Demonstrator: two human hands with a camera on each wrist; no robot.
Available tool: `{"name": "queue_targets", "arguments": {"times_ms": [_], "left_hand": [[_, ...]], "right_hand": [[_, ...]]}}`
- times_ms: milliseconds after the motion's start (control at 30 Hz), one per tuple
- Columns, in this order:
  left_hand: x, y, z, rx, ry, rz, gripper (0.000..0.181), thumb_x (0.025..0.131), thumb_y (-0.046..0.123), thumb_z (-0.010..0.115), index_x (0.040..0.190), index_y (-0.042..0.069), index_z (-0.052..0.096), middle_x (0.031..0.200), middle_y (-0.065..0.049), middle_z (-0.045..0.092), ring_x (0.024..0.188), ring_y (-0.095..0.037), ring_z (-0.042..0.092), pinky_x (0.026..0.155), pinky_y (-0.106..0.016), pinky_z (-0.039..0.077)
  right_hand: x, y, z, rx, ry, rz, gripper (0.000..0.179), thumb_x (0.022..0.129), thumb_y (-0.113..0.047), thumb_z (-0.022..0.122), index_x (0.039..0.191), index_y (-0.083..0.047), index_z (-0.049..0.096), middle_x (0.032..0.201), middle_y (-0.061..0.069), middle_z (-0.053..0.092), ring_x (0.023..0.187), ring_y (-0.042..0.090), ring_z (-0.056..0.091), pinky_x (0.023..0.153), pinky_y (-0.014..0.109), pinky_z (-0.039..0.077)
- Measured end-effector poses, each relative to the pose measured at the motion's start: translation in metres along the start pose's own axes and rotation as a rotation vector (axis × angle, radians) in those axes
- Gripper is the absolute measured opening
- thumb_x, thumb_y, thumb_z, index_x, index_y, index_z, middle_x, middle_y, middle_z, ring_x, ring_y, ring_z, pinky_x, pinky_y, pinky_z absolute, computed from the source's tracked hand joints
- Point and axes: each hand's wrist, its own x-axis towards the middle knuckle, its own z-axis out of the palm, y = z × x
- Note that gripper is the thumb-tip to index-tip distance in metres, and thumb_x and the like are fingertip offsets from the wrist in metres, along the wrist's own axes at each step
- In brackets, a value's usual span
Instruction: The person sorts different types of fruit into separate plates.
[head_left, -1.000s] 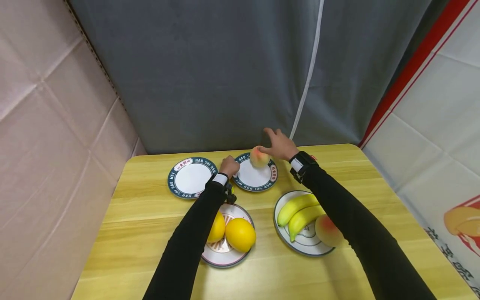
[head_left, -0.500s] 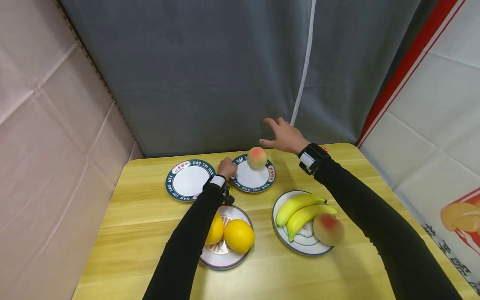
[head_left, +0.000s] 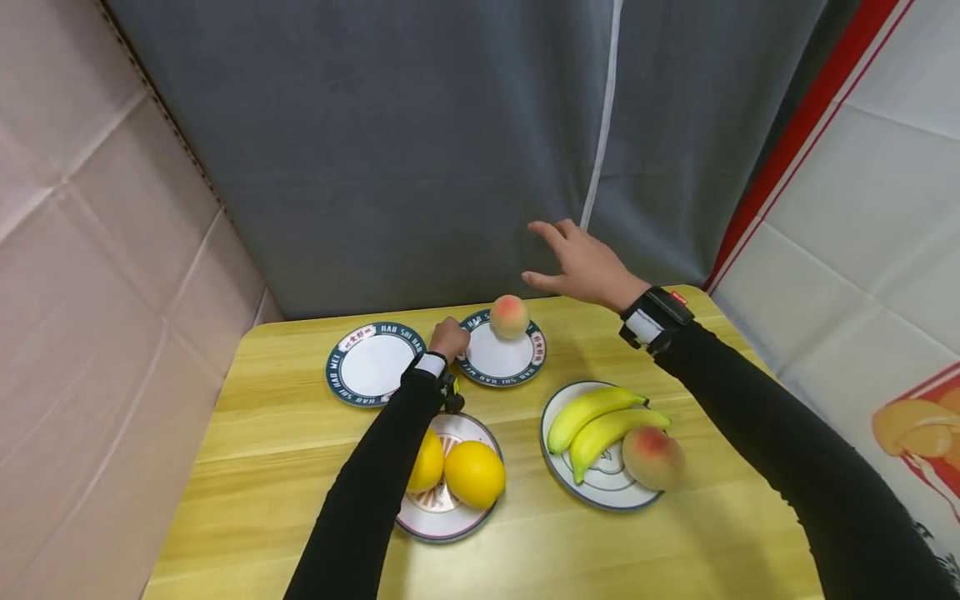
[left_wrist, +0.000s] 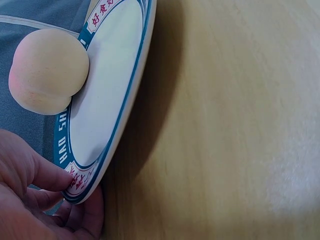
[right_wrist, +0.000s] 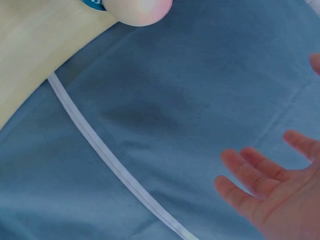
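My left hand (head_left: 451, 337) pinches the left rim of a blue-edged white plate (head_left: 498, 360). In the left wrist view the thumb lies on the rim of the plate (left_wrist: 112, 80) and the curled fingers are beneath it. A peach (head_left: 509, 317) sits toward the back of that plate. My right hand (head_left: 588, 265) hovers to the right of the peach and above the table's back edge, fingers spread, holding nothing. In the right wrist view the right hand (right_wrist: 280, 195) shows its palm and relaxed fingers, apart from the peach (right_wrist: 140, 11).
Left of the held plate lies a matching blue-edged plate (head_left: 375, 364). Nearer me, one plate (head_left: 442, 527) bears two yellow, orange-like fruits (head_left: 475, 475). A plate at right (head_left: 558, 408) carries two bananas (head_left: 607, 433) and another peach (head_left: 652, 458). A grey curtain (head_left: 420, 167) hangs behind the table.
My right hand has let go of the peach on the plate and moved up and to the right, away from it. The left hand keeps its pinch on the plate's rim.
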Motion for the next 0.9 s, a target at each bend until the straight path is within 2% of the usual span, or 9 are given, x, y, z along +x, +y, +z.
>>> {"name": "queue_targets", "arguments": {"times_ms": [133,433,633,900], "left_hand": [[-0.003,0.002,-0.001,0.000,0.007,-0.011,0.027,0.107,0.009,0.050,0.114,-0.008,0.070,0.073,-0.008,0.055,0.057,-0.017,0.051,0.053,-0.025,0.040],[-0.002,0.001,-0.001,-0.005,0.003,-0.008,0.025,0.104,0.007,0.050,0.109,-0.008,0.069,0.075,-0.008,0.054,0.058,-0.017,0.051,0.052,-0.025,0.039],[0.001,-0.003,0.000,-0.005,0.002,0.005,0.024,0.104,0.007,0.049,0.109,-0.007,0.068,0.080,-0.010,0.054,0.064,-0.020,0.052,0.055,-0.026,0.039],[-0.005,-0.001,-0.002,-0.021,0.013,0.010,0.028,0.105,0.009,0.049,0.121,-0.008,0.064,0.093,-0.014,0.056,0.076,-0.024,0.054,0.060,-0.028,0.040]], "right_hand": [[-0.009,-0.005,-0.008,0.003,0.034,-0.014,0.085,0.097,-0.045,0.076,0.165,-0.016,0.035,0.156,0.026,0.042,0.122,0.042,0.057,0.103,0.058,0.055],[-0.035,-0.010,-0.021,-0.020,0.125,-0.063,0.083,0.095,-0.041,0.079,0.163,-0.016,0.039,0.153,0.024,0.047,0.116,0.039,0.057,0.095,0.056,0.059],[-0.050,-0.015,-0.028,-0.026,0.164,-0.070,0.085,0.093,-0.042,0.081,0.163,-0.017,0.039,0.153,0.023,0.048,0.123,0.039,0.056,0.098,0.057,0.058],[-0.071,-0.018,-0.036,-0.035,0.232,-0.098,0.083,0.093,-0.038,0.082,0.163,-0.018,0.040,0.154,0.024,0.048,0.127,0.042,0.057,0.098,0.061,0.058]]}}
